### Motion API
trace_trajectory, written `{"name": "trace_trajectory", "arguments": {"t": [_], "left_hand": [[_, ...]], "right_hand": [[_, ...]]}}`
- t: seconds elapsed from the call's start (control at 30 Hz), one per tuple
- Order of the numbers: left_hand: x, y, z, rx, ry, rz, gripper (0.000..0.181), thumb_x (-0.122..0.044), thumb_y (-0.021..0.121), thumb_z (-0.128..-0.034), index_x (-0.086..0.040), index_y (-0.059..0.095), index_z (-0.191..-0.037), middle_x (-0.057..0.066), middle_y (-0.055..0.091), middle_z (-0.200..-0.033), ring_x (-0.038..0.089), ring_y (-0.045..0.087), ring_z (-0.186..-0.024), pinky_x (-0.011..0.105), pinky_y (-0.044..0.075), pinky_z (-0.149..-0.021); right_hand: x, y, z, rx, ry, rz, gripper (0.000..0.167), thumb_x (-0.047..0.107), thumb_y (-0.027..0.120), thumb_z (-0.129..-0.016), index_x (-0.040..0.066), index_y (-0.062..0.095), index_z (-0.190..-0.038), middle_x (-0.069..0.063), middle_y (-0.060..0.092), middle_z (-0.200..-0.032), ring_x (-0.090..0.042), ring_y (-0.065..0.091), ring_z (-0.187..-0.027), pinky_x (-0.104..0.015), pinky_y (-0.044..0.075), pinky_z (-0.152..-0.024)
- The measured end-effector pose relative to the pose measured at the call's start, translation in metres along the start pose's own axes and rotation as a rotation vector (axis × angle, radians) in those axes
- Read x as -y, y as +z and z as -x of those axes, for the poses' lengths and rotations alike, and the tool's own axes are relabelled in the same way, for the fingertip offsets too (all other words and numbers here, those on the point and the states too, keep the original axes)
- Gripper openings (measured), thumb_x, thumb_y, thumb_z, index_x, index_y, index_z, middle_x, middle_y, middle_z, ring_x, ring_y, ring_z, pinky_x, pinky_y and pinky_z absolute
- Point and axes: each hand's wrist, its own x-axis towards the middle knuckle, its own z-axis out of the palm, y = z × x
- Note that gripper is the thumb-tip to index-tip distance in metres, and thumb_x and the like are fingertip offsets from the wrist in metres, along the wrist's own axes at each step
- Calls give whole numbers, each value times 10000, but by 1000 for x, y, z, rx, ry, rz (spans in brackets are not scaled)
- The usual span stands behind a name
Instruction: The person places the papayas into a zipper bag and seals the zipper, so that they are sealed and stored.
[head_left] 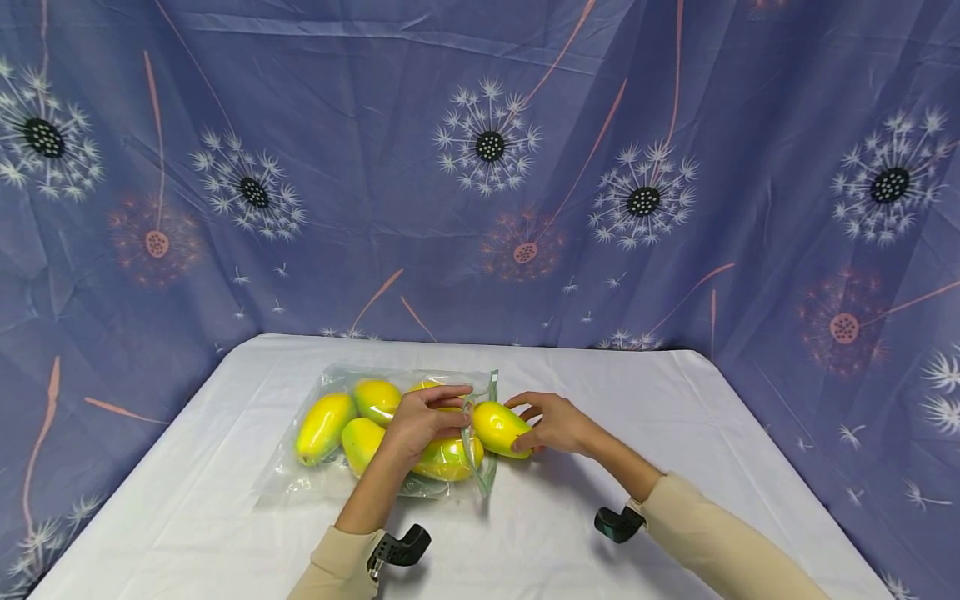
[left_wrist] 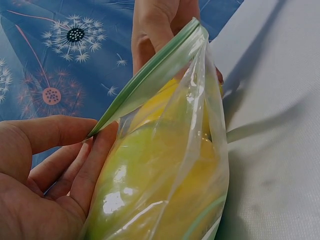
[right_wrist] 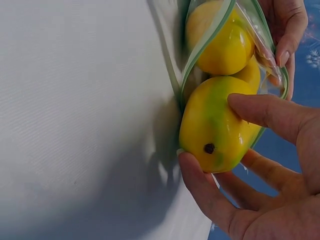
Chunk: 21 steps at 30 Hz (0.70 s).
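A clear zip bag with green zip edges lies on its side, with several yellow-green mangoes inside. My left hand pinches the upper rim of the bag's mouth between thumb and fingers, as the left wrist view shows at the green zip edge. At that mouth, my right hand grips one mango by its outer end. In the right wrist view this mango has its dark stem spot facing out, and its far end is between the zip edges, against other mangoes.
A white cloth covers the table. Purple dandelion-print fabric hangs behind it and along both sides. Each wrist carries a black camera mount, seen at the left wrist and the right wrist.
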Motion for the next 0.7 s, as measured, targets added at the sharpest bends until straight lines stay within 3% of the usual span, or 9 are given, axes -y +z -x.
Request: {"name": "trace_trajectory", "arguments": {"t": [0.13, 0.43, 0.7], "left_hand": [[0, 0, 0, 2, -3, -1, 452, 61, 758, -835, -15, 697, -1277, 140, 649, -1116, 163, 702, -791, 317, 638, -743], [1, 0, -1, 10, -4, 8, 448, 65, 762, -831, -12, 701, -1268, 159, 637, -1144, 179, 702, -817, 326, 639, -763], [1, -1, -1, 4, 1, 2, 455, 60, 761, -837, -9, 692, -1282, 156, 649, -1137, 183, 700, -823, 330, 640, -758]], "right_hand": [[2, 2, -3, 7, 0, 13, 680, 162, 874, -738, 138, 623, -1370, -225, 642, -1288, -253, 693, -671, -410, 621, -682], [6, 7, -9, -13, 31, -25, 674, 154, 876, -728, 143, 624, -1353, -215, 647, -1259, -247, 686, -681, -406, 621, -693], [8, 10, -10, -36, 38, -93, 624, 59, 892, -697, 104, 633, -1264, -163, 658, -1152, -232, 665, -927, -349, 623, -694]]}}
